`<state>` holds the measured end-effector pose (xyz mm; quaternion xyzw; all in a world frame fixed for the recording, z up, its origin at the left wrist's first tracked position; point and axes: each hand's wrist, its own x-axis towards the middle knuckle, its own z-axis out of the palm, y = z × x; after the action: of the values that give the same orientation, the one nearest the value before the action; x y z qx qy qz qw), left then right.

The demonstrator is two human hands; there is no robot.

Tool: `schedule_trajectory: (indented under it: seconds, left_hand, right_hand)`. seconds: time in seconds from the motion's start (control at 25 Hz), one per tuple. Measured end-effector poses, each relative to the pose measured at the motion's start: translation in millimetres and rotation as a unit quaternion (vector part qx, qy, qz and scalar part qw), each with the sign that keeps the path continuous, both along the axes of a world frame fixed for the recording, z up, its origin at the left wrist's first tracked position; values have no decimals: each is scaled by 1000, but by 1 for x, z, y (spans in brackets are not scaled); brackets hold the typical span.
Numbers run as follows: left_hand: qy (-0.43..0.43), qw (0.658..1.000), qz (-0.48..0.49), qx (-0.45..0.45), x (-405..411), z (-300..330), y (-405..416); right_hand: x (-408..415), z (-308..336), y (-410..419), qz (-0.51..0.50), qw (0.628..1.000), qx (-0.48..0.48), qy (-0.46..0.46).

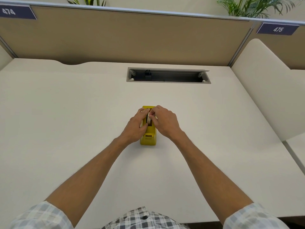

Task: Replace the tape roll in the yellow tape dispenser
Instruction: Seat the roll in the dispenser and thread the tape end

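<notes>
While both hands sit on it, yellow tape dispenser [149,137] stands mid-frame on white desk [66,129]. Glossy plastic, boxy w/ rounded edges; long axis runs top-bottom of frame, cutter end toward bottom. Pale tape roll [148,119] upright in slot. Left hand [137,125] grips dispenser side; right hand [164,120] pinches roll.

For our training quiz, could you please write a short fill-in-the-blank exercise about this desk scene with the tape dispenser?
1. The tape dispenser on the desk is coloured ____.
2. The right hand pinches the white ____ sitting in the dispenser's slot.
3. The left hand holds the dispenser's ____ side.
4. The partition sign at upper right reads ____.

Missing words: yellow; tape roll; left; 475
</notes>
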<state>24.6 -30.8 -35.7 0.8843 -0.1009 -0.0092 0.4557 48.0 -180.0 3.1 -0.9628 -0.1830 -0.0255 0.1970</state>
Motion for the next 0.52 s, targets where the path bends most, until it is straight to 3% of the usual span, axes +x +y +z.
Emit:
schedule_trajectory:
  seconds: [0.52]
  left_hand:
    - [77,996,-7,-39,0,0,6]
  right_hand:
    - [-34,-16,13,-63,998,-5,-17]
